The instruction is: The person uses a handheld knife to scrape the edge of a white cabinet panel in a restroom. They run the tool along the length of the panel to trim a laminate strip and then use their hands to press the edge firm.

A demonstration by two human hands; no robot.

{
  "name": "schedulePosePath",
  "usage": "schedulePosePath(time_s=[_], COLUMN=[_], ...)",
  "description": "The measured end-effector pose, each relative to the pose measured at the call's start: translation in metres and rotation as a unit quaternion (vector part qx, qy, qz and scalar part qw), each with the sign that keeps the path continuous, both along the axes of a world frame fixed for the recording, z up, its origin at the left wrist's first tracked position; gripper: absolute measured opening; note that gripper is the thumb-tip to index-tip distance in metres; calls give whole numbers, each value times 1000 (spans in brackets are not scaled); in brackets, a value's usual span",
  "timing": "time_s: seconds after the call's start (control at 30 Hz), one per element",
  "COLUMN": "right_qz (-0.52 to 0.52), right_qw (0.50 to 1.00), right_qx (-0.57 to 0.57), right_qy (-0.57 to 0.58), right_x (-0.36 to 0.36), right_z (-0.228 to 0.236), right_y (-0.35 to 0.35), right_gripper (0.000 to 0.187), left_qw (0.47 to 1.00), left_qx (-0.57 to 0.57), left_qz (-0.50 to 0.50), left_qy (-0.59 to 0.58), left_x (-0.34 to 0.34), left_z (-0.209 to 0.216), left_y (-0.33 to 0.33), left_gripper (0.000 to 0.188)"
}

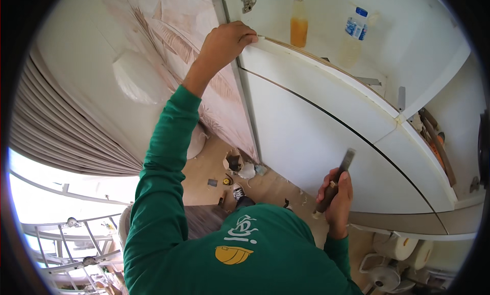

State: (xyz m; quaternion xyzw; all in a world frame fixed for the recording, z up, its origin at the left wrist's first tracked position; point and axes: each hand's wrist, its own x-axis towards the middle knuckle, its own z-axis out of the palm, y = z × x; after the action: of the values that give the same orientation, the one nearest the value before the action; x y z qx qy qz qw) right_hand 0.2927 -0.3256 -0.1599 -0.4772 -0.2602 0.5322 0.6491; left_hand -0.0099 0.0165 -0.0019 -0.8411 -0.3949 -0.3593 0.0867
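My left hand (229,39) reaches up to the left end of the white cabinet's (306,126) top edge. Its fingers are bent and pressed together over the corner, and part of what they grip is hidden. Lower down on the right, my right hand (339,198) is closed around the brown handle of a chisel (348,161). The flat metal blade points up, in front of the white cabinet panel; I cannot tell whether it touches it. A light edge strip (326,65) runs along the curved rim of the top board.
A bottle of orange liquid (298,25) and a blue-capped plastic bottle (356,27) stand on the cabinet surface. Tools (434,137) lie in a compartment at right. On the floor are a tape measure (227,181) and a torn box (234,161). A ladder-like metal frame (76,244) stands lower left.
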Motion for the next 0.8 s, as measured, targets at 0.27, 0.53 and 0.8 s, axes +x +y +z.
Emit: schedulePosePath(time_s=[0.27, 0.53, 0.8], right_qz=[21, 26, 52], right_qw=[790, 490, 365], right_qx=[128, 209, 138], right_qy=[-599, -846, -919], right_x=[7, -63, -92], right_z=[135, 199, 197], right_y=[48, 197, 240], right_gripper=[14, 44, 57], left_qw=[932, 830, 753], left_qx=[6, -100, -180], left_qz=[-53, 15, 64], left_qy=[-357, -549, -630], left_x=[13, 94, 131], left_z=[-58, -133, -108], left_y=[-36, -72, -50], left_gripper=[29, 104, 138])
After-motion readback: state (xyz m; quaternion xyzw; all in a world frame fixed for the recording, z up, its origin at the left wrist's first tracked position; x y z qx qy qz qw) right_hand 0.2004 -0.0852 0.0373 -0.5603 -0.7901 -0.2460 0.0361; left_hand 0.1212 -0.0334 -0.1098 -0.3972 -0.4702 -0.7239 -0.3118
